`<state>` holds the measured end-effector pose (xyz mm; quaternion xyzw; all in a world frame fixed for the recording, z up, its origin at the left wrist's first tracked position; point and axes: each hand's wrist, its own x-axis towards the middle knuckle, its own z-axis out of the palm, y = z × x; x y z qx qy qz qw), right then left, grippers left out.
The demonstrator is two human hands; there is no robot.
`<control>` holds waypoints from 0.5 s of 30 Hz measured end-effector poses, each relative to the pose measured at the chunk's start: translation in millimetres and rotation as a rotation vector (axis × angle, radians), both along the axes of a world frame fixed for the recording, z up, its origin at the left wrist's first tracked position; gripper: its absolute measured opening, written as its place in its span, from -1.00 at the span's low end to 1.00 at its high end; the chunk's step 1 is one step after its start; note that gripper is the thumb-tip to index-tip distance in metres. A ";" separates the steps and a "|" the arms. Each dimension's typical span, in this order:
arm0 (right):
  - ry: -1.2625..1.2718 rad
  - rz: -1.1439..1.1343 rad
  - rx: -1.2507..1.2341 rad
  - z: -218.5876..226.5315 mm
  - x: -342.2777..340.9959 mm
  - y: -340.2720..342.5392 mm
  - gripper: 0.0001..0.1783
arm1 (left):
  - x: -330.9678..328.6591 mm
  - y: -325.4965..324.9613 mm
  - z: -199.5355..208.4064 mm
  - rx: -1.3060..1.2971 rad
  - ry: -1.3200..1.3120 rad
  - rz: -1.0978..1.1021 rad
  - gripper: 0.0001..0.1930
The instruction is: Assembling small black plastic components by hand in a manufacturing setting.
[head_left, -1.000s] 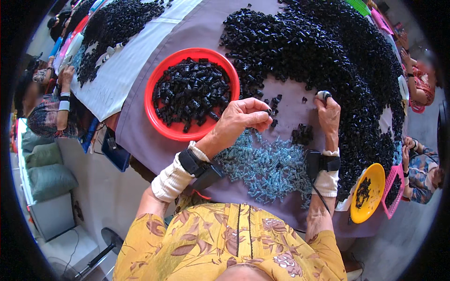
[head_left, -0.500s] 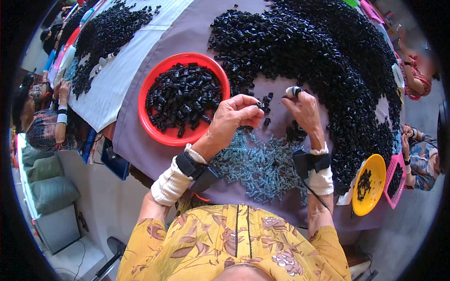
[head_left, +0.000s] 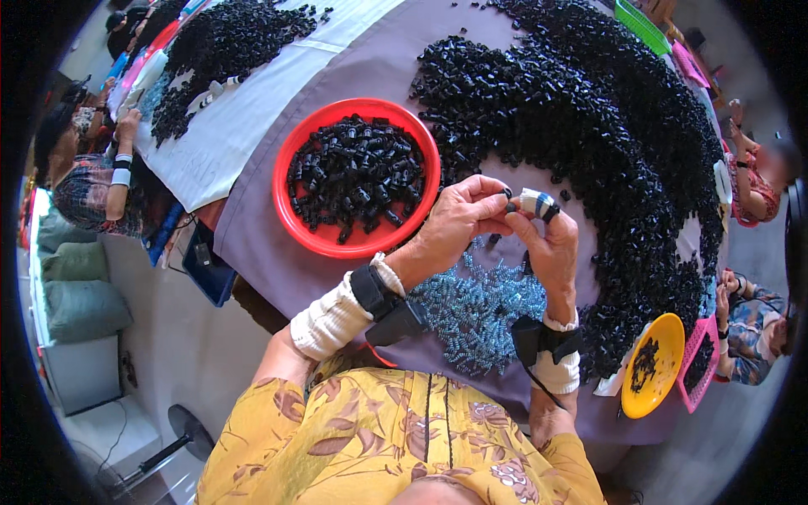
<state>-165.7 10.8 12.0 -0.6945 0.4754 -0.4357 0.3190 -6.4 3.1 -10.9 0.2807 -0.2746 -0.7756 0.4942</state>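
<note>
My left hand (head_left: 465,216) pinches a small black plastic part (head_left: 506,193) between thumb and forefinger. Close against it is my right hand (head_left: 551,247), thumb and forefinger brought together; whatever they hold is too small to make out. White and blue tape wraps a fingertip of that hand. Just below both hands spreads a pile of small bluish metal springs (head_left: 481,316). To the left, a round red tray (head_left: 284,206) holds many black plastic parts (head_left: 358,181). A large heap of similar black pieces (head_left: 581,126) curves around the far and right side of the table.
At the right edge are a yellow plate (head_left: 671,353) with a few black bits and a pink basket (head_left: 709,374). A green basket (head_left: 641,27) stands at the far right. Other people work at both sides. A blue bin (head_left: 209,268) sits below the table's left edge.
My right hand has moved left, and its fingertips now meet those of my left hand. The whole view has shifted a little, with the table appearing further right and lower.
</note>
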 end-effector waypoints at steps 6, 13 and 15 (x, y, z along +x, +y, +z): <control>0.100 -0.043 -0.167 4.8 3.4 0.6 -0.80 | -2.3 -0.1 5.8 -0.010 0.000 0.015 -0.80; 0.462 0.005 -0.487 16.5 8.6 -7.3 -0.86 | 1.7 2.7 9.5 -0.070 -0.113 0.081 -0.82; 0.417 0.001 -0.503 15.7 8.1 -8.6 -0.88 | 1.3 3.0 11.9 -0.069 -0.073 0.047 -0.82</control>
